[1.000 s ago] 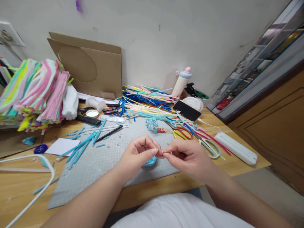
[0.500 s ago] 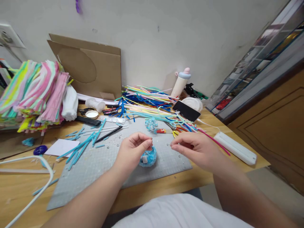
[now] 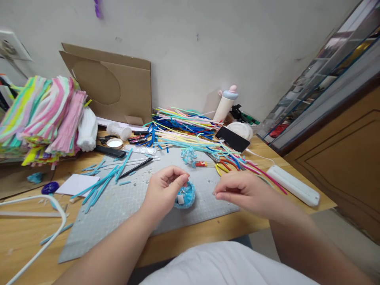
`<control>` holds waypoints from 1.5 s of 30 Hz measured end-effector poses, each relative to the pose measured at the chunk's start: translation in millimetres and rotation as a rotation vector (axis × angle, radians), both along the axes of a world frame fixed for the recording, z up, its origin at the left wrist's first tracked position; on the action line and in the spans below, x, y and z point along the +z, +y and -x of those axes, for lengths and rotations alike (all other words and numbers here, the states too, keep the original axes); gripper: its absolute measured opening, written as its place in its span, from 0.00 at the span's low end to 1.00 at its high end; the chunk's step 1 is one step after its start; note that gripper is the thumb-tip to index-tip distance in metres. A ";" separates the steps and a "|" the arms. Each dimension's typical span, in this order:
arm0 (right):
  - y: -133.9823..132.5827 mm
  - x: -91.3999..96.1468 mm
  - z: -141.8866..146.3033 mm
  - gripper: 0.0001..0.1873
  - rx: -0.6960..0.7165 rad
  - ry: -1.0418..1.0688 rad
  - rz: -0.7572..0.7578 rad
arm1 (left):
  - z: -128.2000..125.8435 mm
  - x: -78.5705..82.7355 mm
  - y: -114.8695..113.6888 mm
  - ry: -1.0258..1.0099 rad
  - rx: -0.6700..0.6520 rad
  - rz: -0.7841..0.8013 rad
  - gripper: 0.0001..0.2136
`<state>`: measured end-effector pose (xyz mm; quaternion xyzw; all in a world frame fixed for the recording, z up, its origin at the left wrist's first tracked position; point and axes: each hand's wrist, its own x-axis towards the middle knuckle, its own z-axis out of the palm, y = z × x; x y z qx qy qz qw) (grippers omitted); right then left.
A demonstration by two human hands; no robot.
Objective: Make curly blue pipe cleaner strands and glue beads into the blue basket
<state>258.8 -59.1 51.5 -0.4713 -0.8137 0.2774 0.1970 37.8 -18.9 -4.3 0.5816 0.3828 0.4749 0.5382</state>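
Note:
My left hand (image 3: 166, 187) is pinched closed just above and left of a round, fuzzy blue piece (image 3: 186, 196) that lies on the grey cutting mat (image 3: 118, 221). A small white block and a silvery star-like bit show on that piece. To the right, my right hand (image 3: 240, 189) hovers over the mat with thumb and forefinger pressed together. Whatever either pinch holds is too small to make out. Behind the hands sit a curly blue-and-white bundle (image 3: 189, 155) and a red-labelled tube (image 3: 203, 164). Yellow-handled pliers (image 3: 222, 168) lie close to my right hand.
Cut blue pipe cleaners (image 3: 97, 190) and a black pen (image 3: 136, 168) lie on the mat's left. Coloured pipe cleaners (image 3: 187, 136) pile at the back, near a phone (image 3: 233, 138) and a bottle (image 3: 226, 103). A white power strip (image 3: 293, 185) stands at the right edge.
My right hand has moved slightly down, uncovering more of the yellow-handled pliers. My left hand has shifted a touch leftward, still pinched. The blue piece stays in place.

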 end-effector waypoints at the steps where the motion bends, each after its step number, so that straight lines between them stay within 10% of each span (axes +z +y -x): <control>1: -1.8 2.2 1.0 0.08 0.036 0.038 0.015 | 0.5 0.0 0.4 0.026 0.015 -0.016 0.05; 10: -3.0 1.1 0.0 0.10 -0.177 0.171 0.055 | -0.1 -2.8 2.9 0.105 -0.008 -0.041 0.05; 21: -1.3 -9.6 12.3 0.08 -0.061 0.022 0.023 | -2.0 5.9 -7.3 0.268 -0.275 -0.164 0.06; 30: 14.9 -11.5 0.1 0.12 -0.347 0.898 0.301 | -4.4 4.8 -9.4 0.312 -0.254 0.010 0.10; 45: 26.1 -37.1 6.1 0.15 -0.468 1.051 0.134 | -0.7 -1.1 -1.1 0.438 -0.171 -0.064 0.09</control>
